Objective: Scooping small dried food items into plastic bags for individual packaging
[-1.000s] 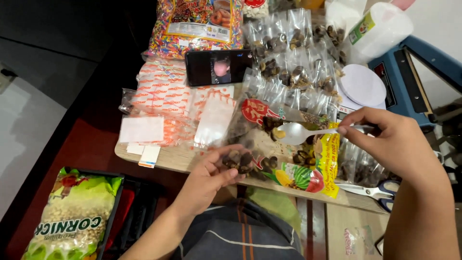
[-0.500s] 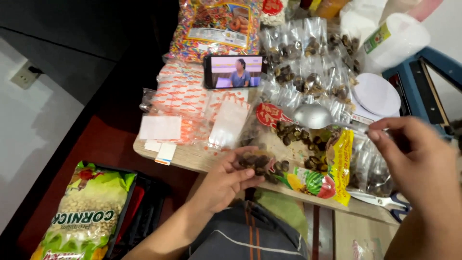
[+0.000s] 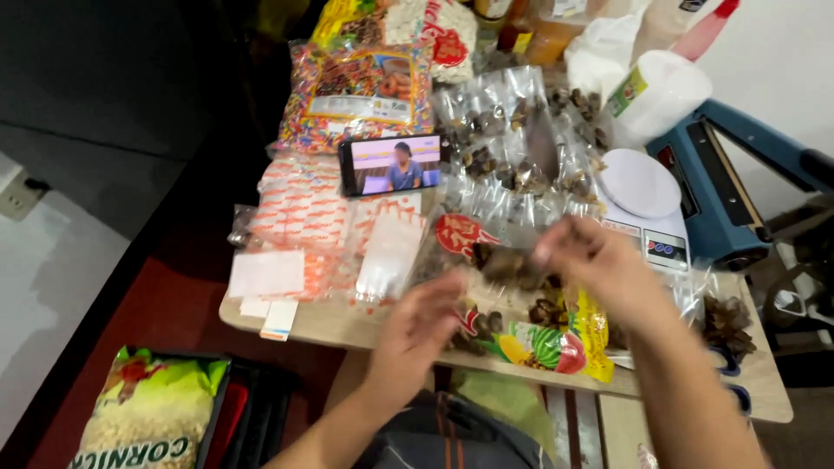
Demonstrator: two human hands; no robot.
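Her right hand [image 3: 599,260] had lifted the spoon away, now blurred and seemingly pinching dark candy above the open yellow bag [image 3: 556,343] mid-table, while the left hand [image 3: 421,326], fingers loosely spread, had drifted off it.

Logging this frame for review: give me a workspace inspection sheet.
Surface: small wooden table, crowded.
Job's things: open snack bag with dark brown pieces spilling out, under both hands.
Clutter: clear packets of brown pieces, orange-print sachets, sprinkles bag, phone playing video, white scale, blue sealer, scissors.
Grippers: left hand over the bag edge; right hand blurred, contents unclear.
Cables: nothing seen.
Surroundings: corn snack bag on floor, wall socket.
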